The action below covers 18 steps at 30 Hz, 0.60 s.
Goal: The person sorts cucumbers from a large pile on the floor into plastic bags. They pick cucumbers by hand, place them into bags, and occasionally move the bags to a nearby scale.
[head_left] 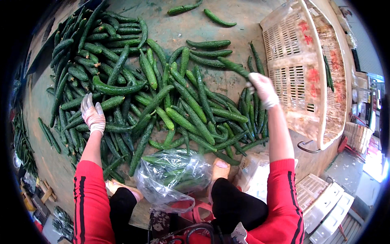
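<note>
A large pile of dark green cucumbers (189, 97) covers the surface in front of me. My right hand (263, 90), in a thin whitish glove, grips one end of a cucumber (233, 66). That cucumber points up and left, near a few others lying side by side. On the left, my left hand (93, 113), also gloved, rests against the pile with its fingers stretched out. A curved cucumber (118, 87) lies just beyond its fingertips. Between my feet, a clear plastic bag (172, 175) holds several cucumbers, seen through the shiny film.
To the right, a whitish slatted plastic crate (289, 61) with red markings lies on its side, cucumbers partly visible within. A metal handle (308, 147) juts from its near end. White foam boxes (331, 213) stand at lower right. Two loose cucumbers (219, 18) lie at the far edge.
</note>
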### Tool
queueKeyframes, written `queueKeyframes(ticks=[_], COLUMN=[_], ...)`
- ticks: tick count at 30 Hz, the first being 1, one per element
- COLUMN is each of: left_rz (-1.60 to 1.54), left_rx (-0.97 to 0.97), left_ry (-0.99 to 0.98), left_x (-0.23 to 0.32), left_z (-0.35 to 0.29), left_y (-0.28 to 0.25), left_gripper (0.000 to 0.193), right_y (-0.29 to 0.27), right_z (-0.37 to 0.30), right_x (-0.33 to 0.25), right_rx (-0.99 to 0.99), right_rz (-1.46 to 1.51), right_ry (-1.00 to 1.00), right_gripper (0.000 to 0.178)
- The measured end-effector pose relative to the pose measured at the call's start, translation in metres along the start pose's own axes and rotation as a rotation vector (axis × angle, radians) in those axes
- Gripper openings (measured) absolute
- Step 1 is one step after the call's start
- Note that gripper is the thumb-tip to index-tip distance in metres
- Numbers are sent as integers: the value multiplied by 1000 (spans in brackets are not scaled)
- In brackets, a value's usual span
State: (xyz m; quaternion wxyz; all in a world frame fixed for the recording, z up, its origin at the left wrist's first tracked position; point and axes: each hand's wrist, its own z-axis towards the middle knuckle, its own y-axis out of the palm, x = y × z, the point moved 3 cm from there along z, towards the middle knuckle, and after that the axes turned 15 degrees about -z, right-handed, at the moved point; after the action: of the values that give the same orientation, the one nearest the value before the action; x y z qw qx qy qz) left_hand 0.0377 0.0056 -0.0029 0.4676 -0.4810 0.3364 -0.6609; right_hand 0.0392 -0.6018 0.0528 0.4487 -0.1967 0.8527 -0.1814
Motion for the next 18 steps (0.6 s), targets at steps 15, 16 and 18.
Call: queueKeyframes(ticks=[15,16,18], left_rz=[-3,0,-6], left_rx=[-4,-8,-12], left_ry=[1,-11,-14], left_x=[1,0,0], left_z=[0,-1,0], left_y=[0,-1,0], left_gripper=[47,47,48], right_y=[93,105,99], right_z=[-6,-1,15], right_x=[18,16,21], right_rx=[-195,-249,-217], right_rz=[-890,-1091,-1076], right_ry=[-205,-156,-192], right_gripper=[55,54,39])
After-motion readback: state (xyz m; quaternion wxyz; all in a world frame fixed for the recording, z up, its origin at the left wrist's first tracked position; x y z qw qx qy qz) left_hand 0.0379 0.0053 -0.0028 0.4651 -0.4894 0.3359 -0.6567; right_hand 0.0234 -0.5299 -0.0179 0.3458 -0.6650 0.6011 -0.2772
